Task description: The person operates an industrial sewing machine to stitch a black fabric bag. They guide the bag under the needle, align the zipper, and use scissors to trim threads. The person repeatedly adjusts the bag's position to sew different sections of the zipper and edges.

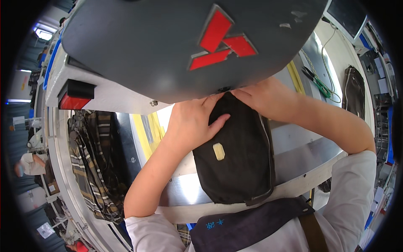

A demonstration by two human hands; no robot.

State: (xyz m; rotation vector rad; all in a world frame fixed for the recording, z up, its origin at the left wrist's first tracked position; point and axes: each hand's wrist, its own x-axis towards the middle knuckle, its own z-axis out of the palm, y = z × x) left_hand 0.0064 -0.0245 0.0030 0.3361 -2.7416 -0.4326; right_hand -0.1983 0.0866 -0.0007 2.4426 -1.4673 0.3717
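Observation:
A dark fabric piece (pixel 235 168) lies lengthwise on the metal worktop, its near end at the front edge. A zipper (pixel 267 143) runs down its right side and turns along the lower corner. Near its middle sits a small pale yellow patch (pixel 218 151). My left hand (pixel 195 119) rests across the fabric's upper left, thumb stretched out over it, with some fingertips hidden. At the narrow far end, my right hand (pixel 266 98) pinches the fabric's right edge. The large dark grey sewing machine head (pixel 168 46) overhangs both hands and hides what lies beneath it.
Yellow strips (pixel 145 134) run along the worktop left of my forearm. Plaid fabric (pixel 94 164) hangs beyond the left edge. At the right lie green-handled scissors (pixel 321 86), a cord (pixel 325 54) and another dark zippered piece (pixel 354 90). A person (pixel 31 164) is far left.

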